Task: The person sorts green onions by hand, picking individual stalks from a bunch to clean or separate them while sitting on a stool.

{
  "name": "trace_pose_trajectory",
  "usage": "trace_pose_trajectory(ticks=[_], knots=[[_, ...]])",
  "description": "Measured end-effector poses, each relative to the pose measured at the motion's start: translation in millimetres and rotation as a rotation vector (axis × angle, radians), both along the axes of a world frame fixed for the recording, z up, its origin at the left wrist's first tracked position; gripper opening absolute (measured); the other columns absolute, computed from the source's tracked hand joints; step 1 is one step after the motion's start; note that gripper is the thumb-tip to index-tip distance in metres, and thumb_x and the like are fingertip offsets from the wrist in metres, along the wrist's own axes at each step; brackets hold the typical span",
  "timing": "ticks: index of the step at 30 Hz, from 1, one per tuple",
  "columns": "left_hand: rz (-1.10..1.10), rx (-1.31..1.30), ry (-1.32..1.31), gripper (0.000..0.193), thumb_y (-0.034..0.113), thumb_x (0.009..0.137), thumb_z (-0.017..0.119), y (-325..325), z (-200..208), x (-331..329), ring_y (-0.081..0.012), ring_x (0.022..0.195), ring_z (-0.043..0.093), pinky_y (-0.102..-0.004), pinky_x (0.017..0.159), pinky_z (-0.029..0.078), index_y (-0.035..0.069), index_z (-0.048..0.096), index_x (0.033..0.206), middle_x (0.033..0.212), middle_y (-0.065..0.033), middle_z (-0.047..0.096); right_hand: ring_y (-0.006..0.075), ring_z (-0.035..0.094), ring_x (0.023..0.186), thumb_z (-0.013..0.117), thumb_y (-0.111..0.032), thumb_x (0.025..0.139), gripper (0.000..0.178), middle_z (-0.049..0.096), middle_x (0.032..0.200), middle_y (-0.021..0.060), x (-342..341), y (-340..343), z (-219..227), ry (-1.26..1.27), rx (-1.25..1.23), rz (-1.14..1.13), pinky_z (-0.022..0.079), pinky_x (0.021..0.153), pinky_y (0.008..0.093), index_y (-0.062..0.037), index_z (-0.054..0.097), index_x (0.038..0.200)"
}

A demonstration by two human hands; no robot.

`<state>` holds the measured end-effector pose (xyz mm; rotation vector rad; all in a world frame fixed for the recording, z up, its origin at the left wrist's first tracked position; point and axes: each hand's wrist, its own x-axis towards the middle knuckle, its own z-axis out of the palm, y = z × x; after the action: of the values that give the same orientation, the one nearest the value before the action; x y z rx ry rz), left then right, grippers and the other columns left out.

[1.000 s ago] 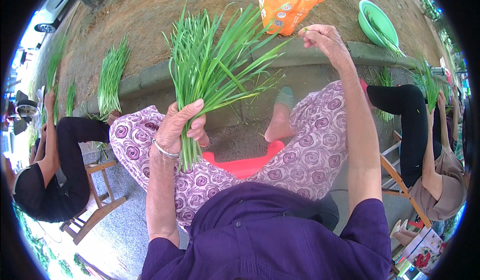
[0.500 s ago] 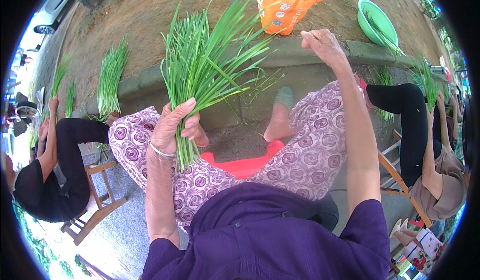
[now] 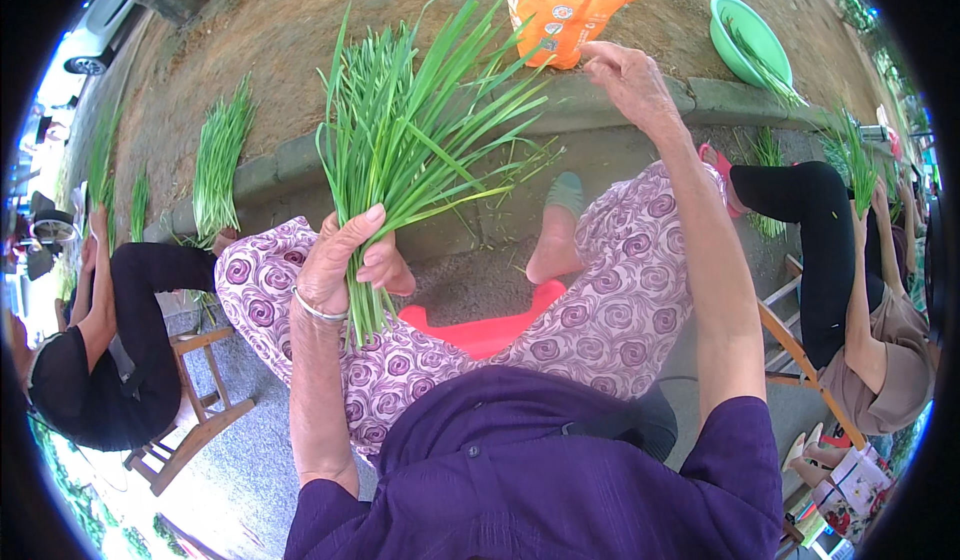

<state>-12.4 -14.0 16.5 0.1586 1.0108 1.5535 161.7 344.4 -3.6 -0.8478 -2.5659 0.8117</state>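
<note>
My left hand (image 3: 345, 260) is closed around the pale stalk ends of a bunch of garlic chives (image 3: 400, 130), a silver-coloured bangle at its wrist. The long green leaves fan out up and to the right, with several blades straying from the bundle. Off to the right of the bunch, my right hand (image 3: 632, 85) is raised with its fingers curled and pinched together. Whatever lies between its fingertips, if anything, cannot be made out. It is apart from the leaves and appears just below an orange bag (image 3: 568, 12).
Loose leaf scraps (image 3: 520, 165) lie on the pavement before a stone curb (image 3: 575, 100). Another chive pile (image 3: 222, 160) rests at the left. A green basin (image 3: 752, 45) holding chives stands far right. Between my legs is a red stool (image 3: 490, 332). Co-workers sit on both sides on wooden chairs.
My right hand has shifted slightly left and up, toward the orange bag. The left hand keeps its grip on the chives, almost still. At far left, a co-worker's chives have moved a little.
</note>
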Motion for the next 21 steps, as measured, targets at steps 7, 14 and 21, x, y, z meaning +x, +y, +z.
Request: trace_pose_trajectory(ticks=[7, 14, 21], knots=[[-0.044, -0.018, 0.038, 0.016, 0.017, 0.095, 0.055, 0, 1, 0, -0.0104, 0.044, 0.044, -0.0251, 0.041, 0.034, 0.003, 0.053, 0.088, 0.057, -0.0022, 0.047, 0.0160, 0.065, 0.079, 0.048, -0.005, 0.089, 0.030, 0.068, 0.093, 0.0100, -9, 1, -10, 0.119, -0.150, 0.095, 0.051, 0.075, 0.0287, -0.0007, 0.061, 0.115], [-0.036, -0.025, 0.037, 0.017, 0.017, 0.095, 0.056, 0, 3, 1, -0.0103, 0.044, 0.043, -0.0252, 0.041, 0.034, 0.003, 0.053, 0.087, 0.057, -0.0024, 0.047, 0.0135, 0.064, 0.076, 0.053, -0.006, 0.087, 0.024, 0.069, 0.089, 0.0095, -7, 1, -4, 0.059, -0.202, 0.095, 0.050, 0.072, 0.0272, 0.0038, 0.064, 0.106], [-0.026, -0.016, 0.032, 0.018, 0.018, 0.095, 0.055, -1, 0, 0, -0.0109, 0.044, 0.044, -0.0259, 0.041, 0.034, 0.003, 0.053, 0.085, 0.057, -0.0026, 0.048, 0.0122, 0.064, 0.073, 0.057, -0.010, 0.086, 0.023, 0.069, 0.083, 0.0084, -4, 0, 0, 0.017, -0.079, 0.090, 0.050, 0.069, 0.0262, 0.0060, 0.064, 0.102]])
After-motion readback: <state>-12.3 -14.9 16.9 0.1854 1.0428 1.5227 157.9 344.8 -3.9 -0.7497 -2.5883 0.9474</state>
